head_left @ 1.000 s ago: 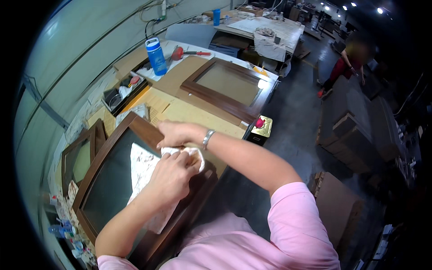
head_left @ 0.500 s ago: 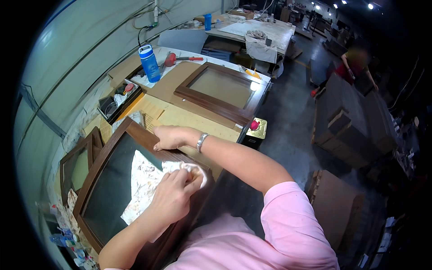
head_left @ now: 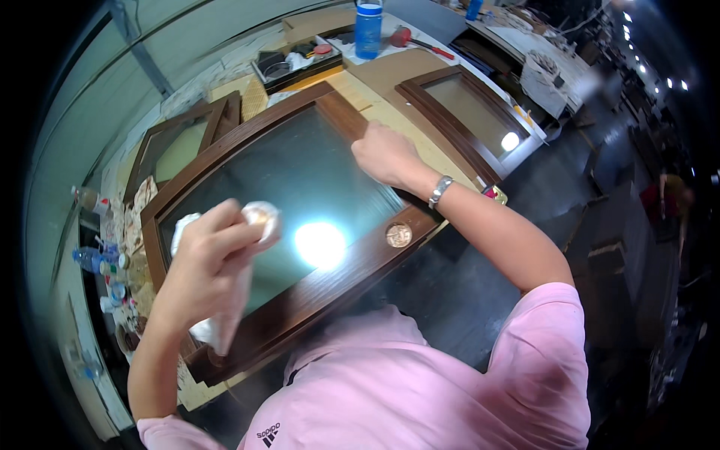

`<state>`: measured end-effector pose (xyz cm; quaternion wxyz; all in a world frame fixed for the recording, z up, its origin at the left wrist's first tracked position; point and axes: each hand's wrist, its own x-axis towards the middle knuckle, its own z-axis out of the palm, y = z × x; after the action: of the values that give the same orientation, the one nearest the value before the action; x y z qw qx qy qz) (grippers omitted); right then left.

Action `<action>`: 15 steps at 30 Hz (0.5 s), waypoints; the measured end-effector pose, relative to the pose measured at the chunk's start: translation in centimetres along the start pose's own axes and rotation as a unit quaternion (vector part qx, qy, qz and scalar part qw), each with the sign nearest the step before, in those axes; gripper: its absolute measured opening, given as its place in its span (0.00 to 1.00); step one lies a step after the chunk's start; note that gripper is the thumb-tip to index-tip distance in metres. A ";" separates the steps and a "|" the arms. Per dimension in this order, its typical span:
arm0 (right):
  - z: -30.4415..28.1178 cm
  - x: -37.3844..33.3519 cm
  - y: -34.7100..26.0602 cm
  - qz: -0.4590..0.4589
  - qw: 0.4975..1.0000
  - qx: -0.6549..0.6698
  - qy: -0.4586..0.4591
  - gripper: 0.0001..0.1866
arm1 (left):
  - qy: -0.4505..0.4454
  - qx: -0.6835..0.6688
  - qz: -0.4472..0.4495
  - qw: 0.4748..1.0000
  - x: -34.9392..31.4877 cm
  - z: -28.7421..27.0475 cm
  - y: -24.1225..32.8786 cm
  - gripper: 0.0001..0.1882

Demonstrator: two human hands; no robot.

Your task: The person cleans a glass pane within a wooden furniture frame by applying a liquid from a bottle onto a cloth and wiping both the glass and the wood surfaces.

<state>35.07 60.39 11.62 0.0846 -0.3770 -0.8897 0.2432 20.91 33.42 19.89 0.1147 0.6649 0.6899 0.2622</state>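
Note:
A dark brown wooden cabinet door (head_left: 289,300) with a glass pane (head_left: 292,176) lies on the bench in front of me, tilted across the view. My left hand (head_left: 206,259) grips a bunched white rag (head_left: 232,292) over the left part of the pane; the rag hangs down, slightly blurred. Whether it touches the glass I cannot tell. At the door's right side, my right hand (head_left: 386,154) has its fingers curled on the wooden frame. A round gold-coloured disc (head_left: 399,235) shows on the near rail. Bright light reflects in the glass.
Two more glazed wooden doors lie nearby, one at the right (head_left: 472,112), one at the left (head_left: 176,142). A tray of small items (head_left: 296,64), a blue bottle (head_left: 368,34) and a red mallet (head_left: 420,41) stand beyond. Several bottles (head_left: 94,259) line the left edge.
The left hand has lifted the rag from the near rail and moved left. The door now lies turned differently in view, its gold disc showing. My right hand still holds the frame.

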 end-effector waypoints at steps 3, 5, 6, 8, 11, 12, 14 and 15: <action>0.4 -0.1 -0.2 -0.017 0.999 -0.024 0.038 0.26 | -0.009 -0.115 0.086 0.990 3.2 4.0 2.3 0.16; 1.1 0.3 -0.5 -0.026 0.999 -0.024 0.041 0.28 | -0.083 -0.095 0.135 0.983 4.0 8.7 1.8 0.21; 0.8 0.1 -0.4 -0.028 0.999 -0.025 0.035 0.29 | -0.054 -0.049 0.162 0.984 3.6 9.9 1.8 0.22; 0.7 -0.1 -0.5 -0.040 0.998 -0.037 0.040 0.30 | -0.044 0.005 0.169 0.985 1.2 10.3 1.8 0.24; 0.1 -0.4 0.6 -0.027 0.998 -0.041 0.049 0.30 | -0.108 0.005 0.114 0.988 -4.2 5.8 -0.2 0.28; 0.2 -0.3 0.7 -0.028 0.998 -0.038 0.048 0.29 | -0.109 0.026 0.095 0.989 -6.4 4.3 -0.3 0.29; 0.4 -0.1 0.6 -0.025 0.998 -0.035 0.049 0.28 | -0.123 0.051 0.053 0.990 -8.7 2.9 0.5 0.28; 0.5 0.0 0.5 -0.021 0.998 -0.032 0.050 0.28 | -0.131 0.062 0.041 0.989 -8.7 2.6 1.0 0.28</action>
<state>35.22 60.52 10.96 0.1215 -0.3721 -0.8996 0.1935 23.93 25.40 16.55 0.1519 0.7272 0.6558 0.1342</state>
